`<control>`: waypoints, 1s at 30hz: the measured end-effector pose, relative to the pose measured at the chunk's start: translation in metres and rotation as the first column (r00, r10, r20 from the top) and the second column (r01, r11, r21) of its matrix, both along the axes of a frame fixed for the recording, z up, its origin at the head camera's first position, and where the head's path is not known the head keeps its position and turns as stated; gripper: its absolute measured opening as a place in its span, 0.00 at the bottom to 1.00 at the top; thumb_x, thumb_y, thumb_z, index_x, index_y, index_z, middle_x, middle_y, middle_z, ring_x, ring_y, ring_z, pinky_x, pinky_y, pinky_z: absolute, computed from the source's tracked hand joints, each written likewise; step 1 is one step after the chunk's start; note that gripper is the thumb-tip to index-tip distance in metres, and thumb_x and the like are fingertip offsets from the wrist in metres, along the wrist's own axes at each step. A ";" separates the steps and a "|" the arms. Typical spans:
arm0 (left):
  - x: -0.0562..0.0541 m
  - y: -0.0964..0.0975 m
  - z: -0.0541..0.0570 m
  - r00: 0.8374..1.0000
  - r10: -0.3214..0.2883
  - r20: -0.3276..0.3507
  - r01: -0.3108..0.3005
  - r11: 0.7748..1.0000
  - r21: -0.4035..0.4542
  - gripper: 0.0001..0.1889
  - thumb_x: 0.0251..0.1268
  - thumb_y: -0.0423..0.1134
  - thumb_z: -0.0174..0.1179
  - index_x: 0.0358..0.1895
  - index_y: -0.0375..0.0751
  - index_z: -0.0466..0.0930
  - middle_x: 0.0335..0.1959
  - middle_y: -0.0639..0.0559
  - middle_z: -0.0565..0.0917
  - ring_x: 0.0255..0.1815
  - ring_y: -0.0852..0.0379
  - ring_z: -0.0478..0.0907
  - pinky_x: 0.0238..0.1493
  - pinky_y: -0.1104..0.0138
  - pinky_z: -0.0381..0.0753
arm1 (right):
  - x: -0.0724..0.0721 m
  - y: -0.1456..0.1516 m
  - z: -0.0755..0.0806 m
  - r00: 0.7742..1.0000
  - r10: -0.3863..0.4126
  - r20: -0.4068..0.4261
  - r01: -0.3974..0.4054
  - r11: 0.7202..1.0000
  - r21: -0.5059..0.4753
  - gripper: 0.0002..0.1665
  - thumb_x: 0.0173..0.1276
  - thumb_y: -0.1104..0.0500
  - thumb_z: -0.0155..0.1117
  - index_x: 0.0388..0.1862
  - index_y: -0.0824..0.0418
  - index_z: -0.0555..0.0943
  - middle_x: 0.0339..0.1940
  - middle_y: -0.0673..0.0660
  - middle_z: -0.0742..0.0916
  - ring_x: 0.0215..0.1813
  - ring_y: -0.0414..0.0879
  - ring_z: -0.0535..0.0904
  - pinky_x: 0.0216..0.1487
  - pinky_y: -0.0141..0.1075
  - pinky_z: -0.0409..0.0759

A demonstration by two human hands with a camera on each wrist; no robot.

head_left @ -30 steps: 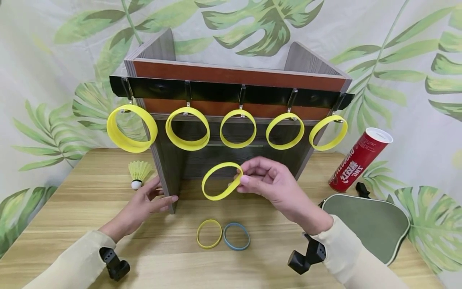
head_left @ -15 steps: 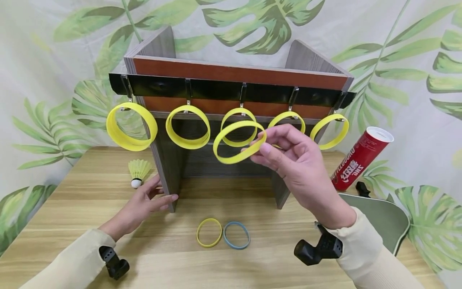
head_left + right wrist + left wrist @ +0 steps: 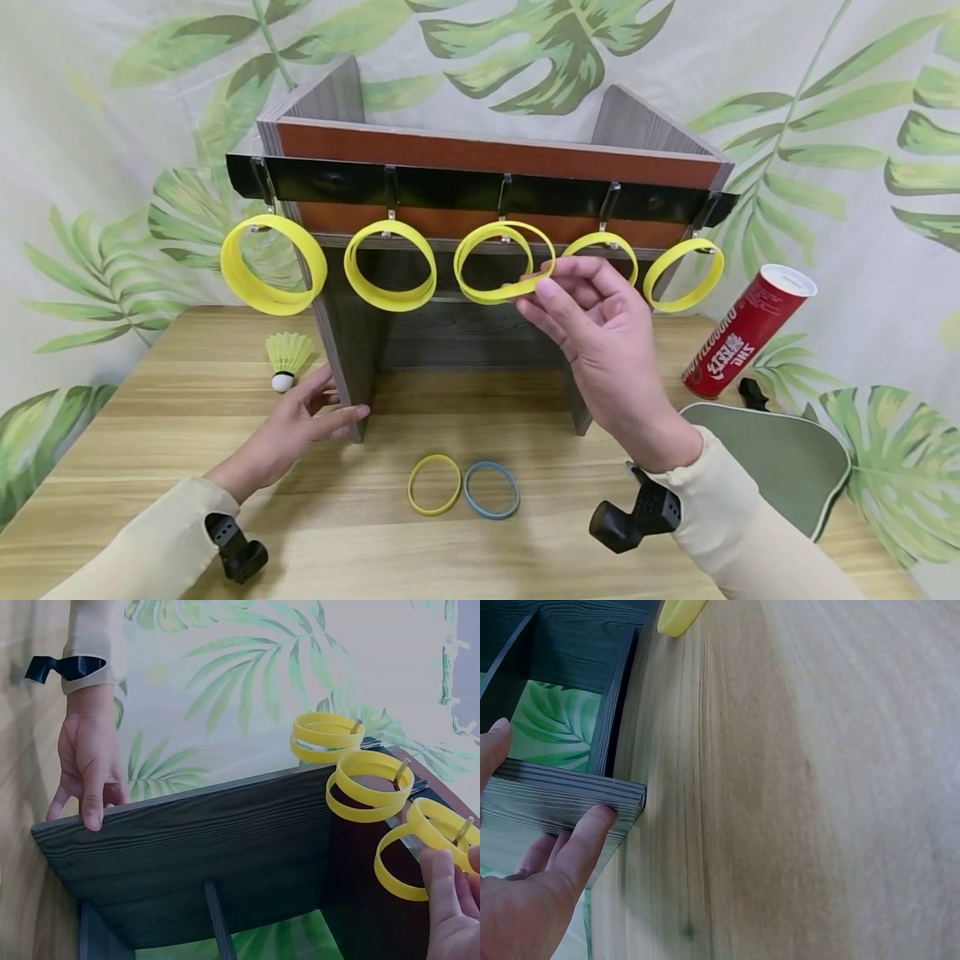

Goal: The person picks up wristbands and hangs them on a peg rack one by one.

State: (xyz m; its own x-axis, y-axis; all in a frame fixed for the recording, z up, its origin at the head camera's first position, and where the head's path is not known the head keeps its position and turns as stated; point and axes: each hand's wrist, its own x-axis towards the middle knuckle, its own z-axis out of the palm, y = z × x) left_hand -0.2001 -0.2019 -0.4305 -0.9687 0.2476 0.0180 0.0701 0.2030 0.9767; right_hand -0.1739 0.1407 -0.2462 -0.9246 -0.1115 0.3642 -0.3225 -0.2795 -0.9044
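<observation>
Pinched between thumb and fingers of my right hand (image 3: 600, 333) is a yellow silicone wristband (image 3: 516, 291). In the head view it overlaps the band on the middle hook (image 3: 505, 196); in the right wrist view it is right beside that hanging band (image 3: 433, 838). Yellow bands hang from the other hooks too, such as the far-left band (image 3: 238, 275) and far-right band (image 3: 686, 302). My left hand (image 3: 300, 425) grips the bottom of the wooden stand's left side panel (image 3: 347, 375), thumb on one face, fingers on the other.
On the table, a loose yellow band (image 3: 412, 492) and a blue band (image 3: 492, 516) lie before the stand. A shuttlecock (image 3: 288, 357) sits left of it. Right are a red tube (image 3: 738, 333) and a green paddle-shaped case (image 3: 780, 454). A black strip (image 3: 450, 185) carries the hooks.
My right hand has lifted the yellow wristband from low in front of the stand up to the middle hook's height, then shifted slightly left. My left hand has stayed on the panel.
</observation>
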 end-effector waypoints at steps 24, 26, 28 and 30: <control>0.001 -0.001 -0.001 1.000 -0.005 -0.004 0.005 1.000 0.003 0.36 0.75 0.39 0.66 0.81 0.45 0.60 0.63 0.54 0.79 0.57 0.66 0.78 0.51 0.63 0.89 | 0.001 0.001 -0.013 0.999 0.037 0.018 -0.039 0.994 0.107 0.08 0.78 0.70 0.58 0.52 0.64 0.79 0.46 0.51 0.90 0.47 0.43 0.92 0.56 0.39 0.89; 0.002 -0.001 0.000 1.000 -0.004 -0.008 0.004 1.000 0.000 0.36 0.75 0.39 0.66 0.81 0.45 0.60 0.63 0.55 0.79 0.57 0.66 0.78 0.50 0.63 0.89 | 0.002 0.002 -0.015 0.998 0.055 0.011 -0.056 0.992 0.114 0.08 0.78 0.70 0.59 0.53 0.63 0.79 0.47 0.52 0.90 0.47 0.44 0.92 0.56 0.39 0.89; 0.001 -0.001 0.000 1.000 -0.003 -0.009 0.003 1.000 -0.001 0.36 0.74 0.39 0.66 0.81 0.45 0.60 0.63 0.54 0.78 0.57 0.66 0.78 0.50 0.63 0.89 | 0.002 0.002 -0.018 0.998 0.069 0.011 -0.070 0.991 0.118 0.08 0.78 0.70 0.59 0.53 0.64 0.79 0.47 0.53 0.90 0.48 0.44 0.92 0.56 0.39 0.89; 0.001 -0.001 0.000 1.000 -0.007 -0.010 0.007 1.000 -0.003 0.36 0.75 0.39 0.66 0.81 0.46 0.60 0.64 0.53 0.78 0.57 0.65 0.77 0.51 0.63 0.89 | 0.002 0.003 -0.022 0.997 0.080 0.019 -0.082 0.989 0.123 0.08 0.79 0.69 0.59 0.53 0.65 0.79 0.46 0.53 0.91 0.47 0.45 0.92 0.56 0.39 0.89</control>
